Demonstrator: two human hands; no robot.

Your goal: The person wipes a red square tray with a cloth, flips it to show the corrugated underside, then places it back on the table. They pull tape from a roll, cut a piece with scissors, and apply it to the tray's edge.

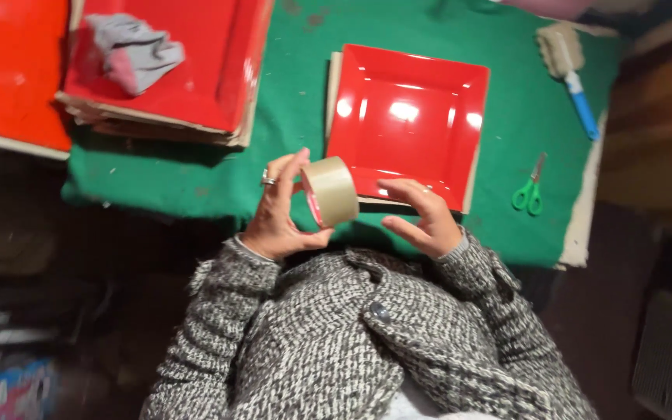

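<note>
My left hand [278, 214], with a ring on one finger, grips a roll of brown packing tape [330, 190] just above the near edge of the green-covered table [297, 117]. My right hand [421, 214] hovers beside the roll with its fingers apart and curled, holding nothing, its fingertips over the near rim of a glossy red square plate [406, 117]. The plate lies on a piece of cardboard. Both sleeves are black-and-white tweed.
A stack of red plates on cardboard [211, 70] sits at the back left with a grey cloth [134, 50] on top. Green-handled scissors [530, 190] lie to the right, and a blue-handled sponge brush [569, 70] lies at the far right corner.
</note>
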